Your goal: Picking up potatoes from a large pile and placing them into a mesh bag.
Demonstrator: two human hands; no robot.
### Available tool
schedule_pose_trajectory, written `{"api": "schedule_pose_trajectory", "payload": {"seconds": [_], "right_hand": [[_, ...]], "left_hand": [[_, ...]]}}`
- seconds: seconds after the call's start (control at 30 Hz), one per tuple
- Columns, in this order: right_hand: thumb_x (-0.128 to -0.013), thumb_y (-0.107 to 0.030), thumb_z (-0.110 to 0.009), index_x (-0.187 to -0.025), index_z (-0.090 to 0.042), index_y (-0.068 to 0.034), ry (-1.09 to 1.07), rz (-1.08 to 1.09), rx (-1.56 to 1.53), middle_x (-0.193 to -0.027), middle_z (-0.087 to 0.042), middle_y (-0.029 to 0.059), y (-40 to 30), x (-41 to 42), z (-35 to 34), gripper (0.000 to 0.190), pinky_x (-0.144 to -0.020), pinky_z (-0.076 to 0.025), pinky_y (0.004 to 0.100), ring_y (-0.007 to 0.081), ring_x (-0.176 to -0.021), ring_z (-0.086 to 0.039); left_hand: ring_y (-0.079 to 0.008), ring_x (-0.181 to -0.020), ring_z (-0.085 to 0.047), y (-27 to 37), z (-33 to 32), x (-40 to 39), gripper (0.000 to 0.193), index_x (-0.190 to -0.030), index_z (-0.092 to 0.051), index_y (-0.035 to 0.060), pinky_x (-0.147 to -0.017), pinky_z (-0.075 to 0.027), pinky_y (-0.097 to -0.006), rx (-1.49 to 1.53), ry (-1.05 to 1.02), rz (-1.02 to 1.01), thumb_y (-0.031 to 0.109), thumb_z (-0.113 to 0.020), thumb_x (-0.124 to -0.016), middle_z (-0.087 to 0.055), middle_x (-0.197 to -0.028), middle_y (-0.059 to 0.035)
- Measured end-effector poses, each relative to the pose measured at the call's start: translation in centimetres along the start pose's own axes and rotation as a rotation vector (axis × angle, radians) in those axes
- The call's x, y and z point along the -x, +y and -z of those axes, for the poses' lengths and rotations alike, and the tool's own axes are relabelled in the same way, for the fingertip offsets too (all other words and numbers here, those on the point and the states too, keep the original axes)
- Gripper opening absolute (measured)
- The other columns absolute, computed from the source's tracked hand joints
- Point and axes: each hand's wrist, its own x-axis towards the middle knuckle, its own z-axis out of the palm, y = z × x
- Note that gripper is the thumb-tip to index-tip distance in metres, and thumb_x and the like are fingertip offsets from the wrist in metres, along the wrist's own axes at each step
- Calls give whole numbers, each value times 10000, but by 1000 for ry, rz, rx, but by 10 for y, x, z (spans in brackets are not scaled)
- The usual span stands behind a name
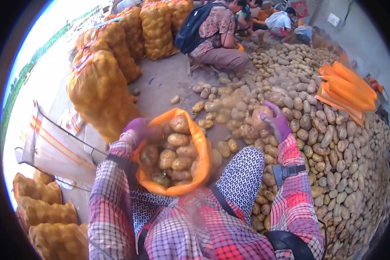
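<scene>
An orange mesh sack (200, 146) stands with its mouth wide around potatoes (178, 139), between my arms. My left hand (143, 130), in a purple glove, is at the sack's left rim; it is blurred, and a potato may be in its fingers. In its purple glove, my right hand (276, 120) grips a large potato (260, 117) over the near edge of the potato pile (338, 156). That potato is right of the sack and apart from it.
Filled mesh sacks (97, 91) stand at the left, more lie at the lower left (52, 211). A white woven sack (61, 146) hangs on a frame. Folded orange sacks (347, 91) lie on the pile. A person with a backpack (193, 27) sits ahead; other people crouch beyond.
</scene>
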Motion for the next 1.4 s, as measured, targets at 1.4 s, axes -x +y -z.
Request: {"api": "schedule_pose_trajectory", "payload": {"seconds": [1.4], "right_hand": [[-908,-249,-694,-1259,-564,-73,-59,-250,-255,-822,-650,48,68,-118,-116,414,-533,-493,242,115,-622,-588]], "left_hand": [[-192,-1035,-629,-34,-47,135,388,-1341,-508,32,-867,-537,-339,869,215,235,142,-591,-979,-628,-1188,-87]]}}
